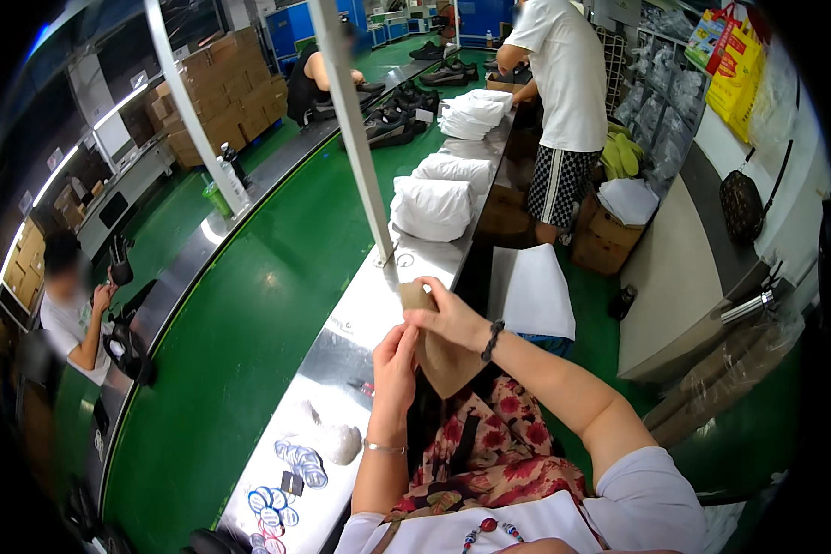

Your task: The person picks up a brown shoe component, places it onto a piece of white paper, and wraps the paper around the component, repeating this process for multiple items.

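My left hand and my right hand meet over my lap, beside the metal bench. Between them is a tan flat piece, like stiff paper or an insole; its exact kind is unclear. My right hand's fingers are closed round its upper part. The left fingers and thumb pinch its left edge close to the right hand. The lower part of the piece hangs down toward my floral skirt.
On the metal bench lie round stickers, a roll of labels and a pale lump. White wrapped bundles stand farther up. A white-topped box is at my right. One person stands ahead; others sit across the green floor.
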Demonstrator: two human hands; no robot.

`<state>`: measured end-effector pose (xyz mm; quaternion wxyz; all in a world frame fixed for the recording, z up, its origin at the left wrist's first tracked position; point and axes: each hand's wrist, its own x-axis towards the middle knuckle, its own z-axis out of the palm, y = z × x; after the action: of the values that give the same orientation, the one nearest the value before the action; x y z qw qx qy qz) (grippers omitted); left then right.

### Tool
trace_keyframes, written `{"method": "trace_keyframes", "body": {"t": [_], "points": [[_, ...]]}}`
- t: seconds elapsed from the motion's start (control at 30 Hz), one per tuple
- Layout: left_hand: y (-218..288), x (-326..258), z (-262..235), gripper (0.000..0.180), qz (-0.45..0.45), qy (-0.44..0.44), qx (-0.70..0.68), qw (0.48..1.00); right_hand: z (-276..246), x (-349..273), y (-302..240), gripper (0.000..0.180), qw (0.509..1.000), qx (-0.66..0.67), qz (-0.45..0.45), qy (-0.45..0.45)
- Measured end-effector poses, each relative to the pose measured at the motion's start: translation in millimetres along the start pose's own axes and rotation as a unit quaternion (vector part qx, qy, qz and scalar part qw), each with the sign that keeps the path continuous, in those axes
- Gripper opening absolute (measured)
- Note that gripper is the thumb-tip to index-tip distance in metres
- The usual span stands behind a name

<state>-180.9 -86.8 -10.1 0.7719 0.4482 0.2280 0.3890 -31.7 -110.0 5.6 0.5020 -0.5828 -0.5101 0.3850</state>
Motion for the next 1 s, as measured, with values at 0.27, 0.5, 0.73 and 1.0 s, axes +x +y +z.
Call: {"method": "trace_keyframes", "body": {"t": [0.27, 0.5, 0.73, 1.0], "points": [[2.3, 3.5, -4.5, 0.013, 0.087, 0.093, -0.184, 0.975, 34.9, 12.2, -10.5, 0.072, 0.991, -0.044, -0.098, 0.082], [-8.4, 5.1, -4.9, 0.016, 0.091, 0.144, -0.223, 0.96, 41.1, 14.2, 1.6, 0.074, 0.986, -0.116, -0.062, 0.105], [-17.0, -8.2, -13.7, 0.017, 0.107, 0.155, -0.197, 0.962, 54.3, 1.0, -0.7, 0.068, 0.987, -0.098, -0.065, 0.108], [-11.2, -29.2, -19.2, 0.016, 0.1, 0.106, -0.143, 0.979, 58.9, -18.9, -8.0, 0.073, 0.994, -0.063, -0.025, 0.088]]}}
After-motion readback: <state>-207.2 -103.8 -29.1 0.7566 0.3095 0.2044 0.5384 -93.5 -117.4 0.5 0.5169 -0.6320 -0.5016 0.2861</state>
